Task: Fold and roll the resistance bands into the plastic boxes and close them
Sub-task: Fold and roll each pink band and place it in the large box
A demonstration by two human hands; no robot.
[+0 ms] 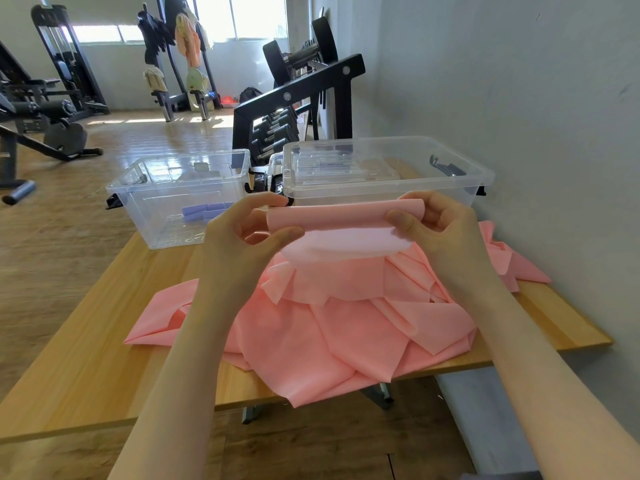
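Two hands hold the started roll of a pink resistance band (343, 216) in the air, just in front of the lidded plastic box (388, 171). The left hand (242, 237) pinches the roll's left end between thumb and curled fingers; the right hand (436, 223) pinches the right end the same way, so both grips are closed on the band and neither is slack. The roll's long axis runs side to side, parallel to the near wall of the lidded box, and each hand sits at one end, about equally near.

From the roll a loose flap hangs down toward the person, and the rest of the band lies heaped and creased on the wooden table (104, 341), nearer the person than the lidded box. The unrolled length therefore feeds up from below and behind the grip, and I judge that further rolling must turn the tube toward that heap to take it in.

To the left of the lidded box stands an open plastic box (180, 192) with purple rolled bands (204, 211) on its floor. No brand, label or writing is legible anywhere.
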